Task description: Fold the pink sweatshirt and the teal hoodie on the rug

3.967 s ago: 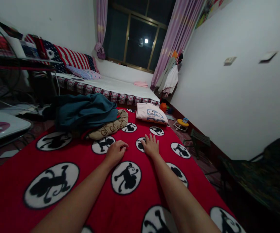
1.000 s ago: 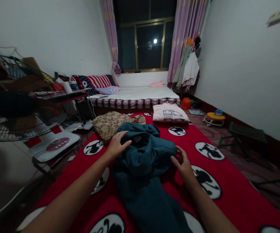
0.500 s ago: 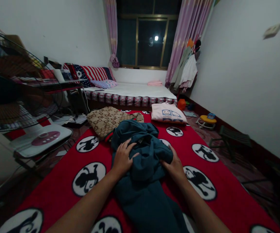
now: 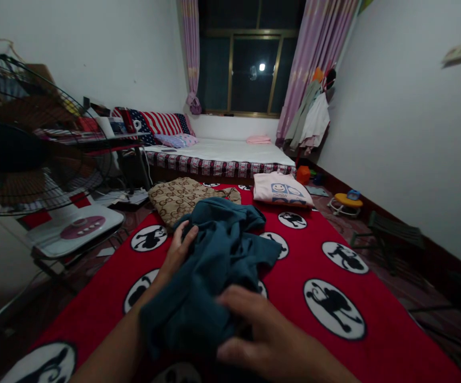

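Note:
A crumpled teal garment [image 4: 222,250] lies bunched on the red bed cover, its near part raised and draped across my left forearm. At the garment's far left edge, my left hand [image 4: 180,244] is closed on the cloth, with part of its fingers hidden. Nearer to me, my right hand [image 4: 258,324] is blurred and curls its thumb and fingers around the cloth's near right side. A brown patterned garment [image 4: 178,199] lies folded just beyond the teal one. To its right rests a folded pale pink garment [image 4: 282,189] with smiley prints.
The red cover [image 4: 294,250] has white ovals with black monkey figures. A fan [image 4: 26,143] stands at left by a cluttered desk [image 4: 114,139]. Beyond is a second bed [image 4: 222,149]. On the right floor are a yellow stool [image 4: 348,200] and a dark folding stool [image 4: 394,231].
The teal garment's near part has been lifted and shifted left over my left forearm. My right hand has come nearer to me and leftward; my left hand has moved slightly left.

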`<action>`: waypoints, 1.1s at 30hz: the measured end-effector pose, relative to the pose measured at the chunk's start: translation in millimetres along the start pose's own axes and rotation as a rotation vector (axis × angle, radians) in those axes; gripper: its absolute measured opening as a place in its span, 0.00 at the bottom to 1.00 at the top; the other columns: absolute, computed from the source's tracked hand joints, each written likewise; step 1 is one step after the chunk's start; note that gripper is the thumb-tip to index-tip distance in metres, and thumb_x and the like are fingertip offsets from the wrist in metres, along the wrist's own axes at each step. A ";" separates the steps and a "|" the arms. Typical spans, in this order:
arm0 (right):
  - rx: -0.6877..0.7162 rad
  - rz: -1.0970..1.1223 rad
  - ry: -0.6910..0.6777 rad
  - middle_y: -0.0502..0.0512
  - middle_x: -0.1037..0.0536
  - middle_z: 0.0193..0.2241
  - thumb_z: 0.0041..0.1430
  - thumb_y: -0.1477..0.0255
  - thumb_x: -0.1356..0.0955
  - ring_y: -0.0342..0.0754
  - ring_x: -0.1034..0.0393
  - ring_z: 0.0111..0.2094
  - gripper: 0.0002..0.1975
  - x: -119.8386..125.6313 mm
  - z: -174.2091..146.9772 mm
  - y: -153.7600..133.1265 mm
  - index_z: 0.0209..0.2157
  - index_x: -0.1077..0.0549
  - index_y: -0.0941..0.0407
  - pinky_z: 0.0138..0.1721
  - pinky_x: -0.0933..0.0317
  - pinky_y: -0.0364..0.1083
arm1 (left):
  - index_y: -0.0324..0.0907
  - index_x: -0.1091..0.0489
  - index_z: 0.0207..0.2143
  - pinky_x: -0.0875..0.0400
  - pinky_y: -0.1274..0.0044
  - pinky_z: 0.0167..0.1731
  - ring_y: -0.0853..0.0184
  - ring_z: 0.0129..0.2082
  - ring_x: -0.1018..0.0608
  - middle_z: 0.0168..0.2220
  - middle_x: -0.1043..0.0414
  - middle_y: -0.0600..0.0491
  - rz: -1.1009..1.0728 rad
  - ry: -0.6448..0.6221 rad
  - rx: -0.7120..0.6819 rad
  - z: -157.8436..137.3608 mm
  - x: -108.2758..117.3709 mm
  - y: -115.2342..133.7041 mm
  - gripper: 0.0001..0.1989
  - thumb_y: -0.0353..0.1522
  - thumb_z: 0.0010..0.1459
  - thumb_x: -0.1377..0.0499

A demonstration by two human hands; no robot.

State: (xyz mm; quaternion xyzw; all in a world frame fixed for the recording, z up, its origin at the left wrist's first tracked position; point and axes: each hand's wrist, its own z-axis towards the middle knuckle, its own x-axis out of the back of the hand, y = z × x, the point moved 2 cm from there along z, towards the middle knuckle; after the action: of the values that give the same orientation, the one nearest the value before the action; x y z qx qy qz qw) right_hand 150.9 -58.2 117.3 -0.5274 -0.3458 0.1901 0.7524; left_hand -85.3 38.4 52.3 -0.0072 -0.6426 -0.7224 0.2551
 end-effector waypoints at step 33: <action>-0.357 -0.189 0.930 0.53 0.23 0.22 0.40 0.55 0.26 0.50 0.31 0.24 0.19 165.9 -18.5 112.9 0.25 0.24 0.58 0.25 0.39 0.46 | 0.47 0.32 0.52 0.35 0.67 0.54 0.59 0.53 0.29 0.53 0.31 0.48 0.100 -0.302 -0.398 -62.7 3.2 25.9 0.17 0.35 0.59 0.44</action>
State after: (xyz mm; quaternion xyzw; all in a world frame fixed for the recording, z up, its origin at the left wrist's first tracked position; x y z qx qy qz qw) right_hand 287.3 79.4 62.2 -0.6431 -0.0476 -0.1959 0.7388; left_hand -58.4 -22.3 66.4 -0.1970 -0.5176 -0.8118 0.1850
